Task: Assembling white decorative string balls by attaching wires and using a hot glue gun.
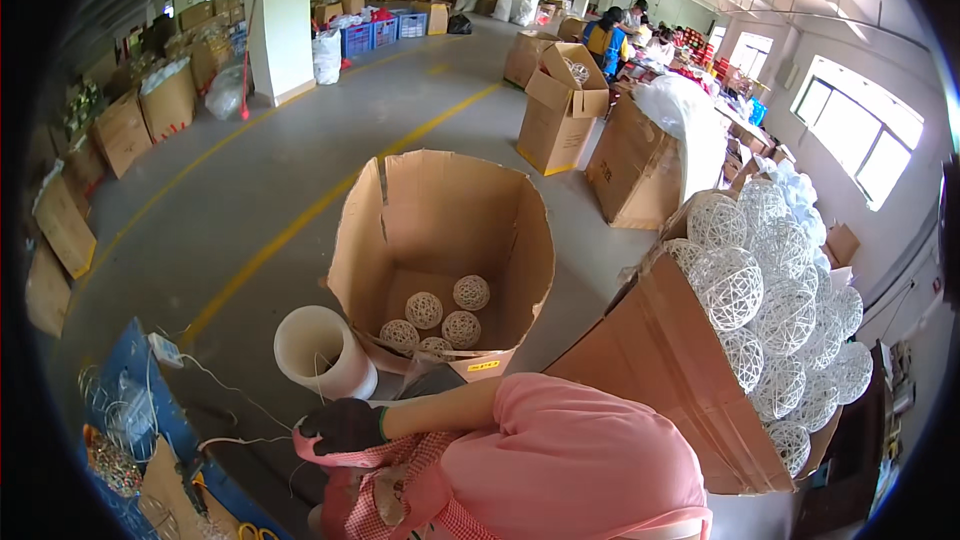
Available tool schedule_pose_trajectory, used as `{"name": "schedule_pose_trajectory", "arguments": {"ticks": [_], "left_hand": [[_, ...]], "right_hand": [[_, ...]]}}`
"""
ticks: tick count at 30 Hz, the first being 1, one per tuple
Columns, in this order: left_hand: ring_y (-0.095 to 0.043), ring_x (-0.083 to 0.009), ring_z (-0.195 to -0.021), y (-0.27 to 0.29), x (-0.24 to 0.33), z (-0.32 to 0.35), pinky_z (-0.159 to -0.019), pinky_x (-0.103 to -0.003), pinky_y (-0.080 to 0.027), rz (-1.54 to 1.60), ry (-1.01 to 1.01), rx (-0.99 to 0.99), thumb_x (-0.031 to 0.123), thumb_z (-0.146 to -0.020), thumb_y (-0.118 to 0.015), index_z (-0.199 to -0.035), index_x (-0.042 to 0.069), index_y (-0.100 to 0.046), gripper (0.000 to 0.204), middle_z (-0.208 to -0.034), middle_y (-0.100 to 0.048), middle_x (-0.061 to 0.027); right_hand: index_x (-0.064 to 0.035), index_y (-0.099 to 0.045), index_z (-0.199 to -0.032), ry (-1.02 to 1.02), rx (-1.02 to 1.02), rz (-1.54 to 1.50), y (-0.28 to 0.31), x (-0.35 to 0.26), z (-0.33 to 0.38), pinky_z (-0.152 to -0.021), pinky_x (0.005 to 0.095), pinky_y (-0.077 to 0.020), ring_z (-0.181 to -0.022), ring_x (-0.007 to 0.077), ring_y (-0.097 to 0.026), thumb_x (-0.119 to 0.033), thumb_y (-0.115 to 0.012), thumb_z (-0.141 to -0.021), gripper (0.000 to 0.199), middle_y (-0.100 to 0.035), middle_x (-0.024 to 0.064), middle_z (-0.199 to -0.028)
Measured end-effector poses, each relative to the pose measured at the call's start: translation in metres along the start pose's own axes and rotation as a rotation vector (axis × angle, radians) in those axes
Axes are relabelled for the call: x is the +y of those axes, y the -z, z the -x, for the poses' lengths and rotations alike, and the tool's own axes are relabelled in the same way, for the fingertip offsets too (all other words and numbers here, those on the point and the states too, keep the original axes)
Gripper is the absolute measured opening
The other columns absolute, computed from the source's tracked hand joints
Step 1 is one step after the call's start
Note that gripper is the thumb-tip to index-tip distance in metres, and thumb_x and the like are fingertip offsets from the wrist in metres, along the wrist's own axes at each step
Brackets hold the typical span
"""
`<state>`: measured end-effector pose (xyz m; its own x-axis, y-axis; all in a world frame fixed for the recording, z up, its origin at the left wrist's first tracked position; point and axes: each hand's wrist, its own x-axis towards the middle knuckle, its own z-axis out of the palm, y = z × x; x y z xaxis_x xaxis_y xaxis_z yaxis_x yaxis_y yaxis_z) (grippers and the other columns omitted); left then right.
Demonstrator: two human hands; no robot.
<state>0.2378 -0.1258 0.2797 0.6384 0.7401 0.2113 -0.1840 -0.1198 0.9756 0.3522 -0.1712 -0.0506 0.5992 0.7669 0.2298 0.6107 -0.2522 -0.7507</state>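
Observation:
My right hand (pixel 343 427), in a dark glove, reaches leftward across my body at the lower middle. It is at the pink-edged, red-checked apron (pixel 420 470), whose pink edge wraps around the glove. The fingers are mostly hidden, so whether they grip the cloth is unclear. My left hand does not show. Just beyond the glove stands a white plastic bucket (pixel 322 348) with a thin strand in it. Behind that is a large open cardboard box (pixel 455 200), with several white woven balls (pixel 424 310) lying on its bottom.
At the right a big carton (pixel 665 380) is heaped with white woven balls (pixel 785 315). A blue workbench (pixel 133 360) at lower left bears wire, beads, a white cable and yellow-handled scissors (pixel 255 532). More cartons (pixel 565 105), a pillar (pixel 280 20) and co-workers (pixel 605 40) stand farther off.

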Motion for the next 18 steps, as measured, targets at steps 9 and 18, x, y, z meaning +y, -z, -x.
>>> {"name": "schedule_pose_trajectory", "arguments": {"ticks": [9,18], "left_hand": [[-0.053,-0.0218,-0.097,0.356,-0.268,0.067,-0.09,-0.035,-0.042,-0.097,-0.008,0.168,0.014,-0.086,-0.061,-0.107,0.0,-0.063,0.025,-0.105,-0.061,-0.0095],[-0.053,-0.0213,-0.089,0.334,-0.234,0.087,-0.085,-0.035,-0.043,-0.19,0.034,0.425,0.012,-0.083,-0.063,-0.098,0.0,-0.065,0.02,-0.096,-0.062,-0.0089]], "right_hand": [[-0.0138,-0.068,-0.095,-0.047,-0.144,-0.043,0.004,0.0,0.005,-0.074,0.0412,-0.0495,-0.086,0.0314,-0.064,-0.035,-0.06,-0.076,0.029,-0.065,0.0127,-0.086],[-0.012,-0.068,-0.097,0.147,-0.298,-0.054,-0.01,-0.023,0.0,-0.074,0.0393,-0.0497,-0.086,0.0287,-0.065,-0.035,-0.061,-0.085,0.027,-0.068,0.0105,-0.092]]}}
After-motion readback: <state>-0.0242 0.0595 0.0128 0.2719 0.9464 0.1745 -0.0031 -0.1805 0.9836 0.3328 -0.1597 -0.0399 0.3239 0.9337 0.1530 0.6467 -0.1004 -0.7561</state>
